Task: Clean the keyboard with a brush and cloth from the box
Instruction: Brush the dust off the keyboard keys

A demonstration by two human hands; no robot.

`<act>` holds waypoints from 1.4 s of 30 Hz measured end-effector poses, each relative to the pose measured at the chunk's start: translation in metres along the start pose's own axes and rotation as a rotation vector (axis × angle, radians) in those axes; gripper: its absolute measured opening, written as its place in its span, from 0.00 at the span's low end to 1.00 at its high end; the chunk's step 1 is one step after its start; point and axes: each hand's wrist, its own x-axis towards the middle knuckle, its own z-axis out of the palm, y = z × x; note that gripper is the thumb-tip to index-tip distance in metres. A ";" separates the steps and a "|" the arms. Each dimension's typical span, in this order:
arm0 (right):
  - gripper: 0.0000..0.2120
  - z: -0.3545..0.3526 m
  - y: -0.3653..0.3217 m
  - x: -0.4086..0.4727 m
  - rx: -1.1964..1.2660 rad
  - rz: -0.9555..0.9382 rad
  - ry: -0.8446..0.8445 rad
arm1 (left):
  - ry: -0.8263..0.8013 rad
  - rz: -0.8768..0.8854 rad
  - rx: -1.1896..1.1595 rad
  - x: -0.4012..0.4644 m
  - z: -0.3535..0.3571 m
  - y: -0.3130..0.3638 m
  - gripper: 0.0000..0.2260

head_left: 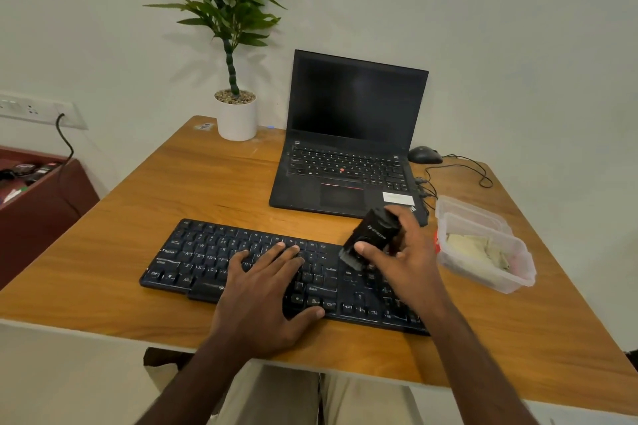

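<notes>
Head view: brushing step in hand, judged from the right hand [400, 255] gripping the black brush [371, 238], thumb and fingers curled round it, bristle end touching the keyboard [193, 252] near its right-hand keys. Left hand [266, 290] lies flat on the middle keys, fingers straight and slightly spread, steadying it on the worktop [145, 203]. Next move probably calls for sweeping along the key rows; the cloth [478, 248] waits in the box [518, 276], just right of the keyboard.

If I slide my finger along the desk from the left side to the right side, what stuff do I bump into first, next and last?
Keyboard → left hand pressing flat on it → brush gripped in the right hand → clear plastic box with the cloth inside.
</notes>
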 end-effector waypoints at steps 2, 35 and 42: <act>0.26 -0.002 0.000 -0.003 -0.048 0.014 -0.024 | 0.002 0.005 0.001 0.000 0.001 0.000 0.40; 0.32 -0.007 -0.013 0.003 -0.117 0.097 -0.289 | -0.003 0.011 -0.005 0.000 0.002 -0.001 0.40; 0.32 0.007 -0.006 0.006 -0.205 0.035 -0.069 | -0.001 0.012 -0.010 0.000 0.001 -0.001 0.39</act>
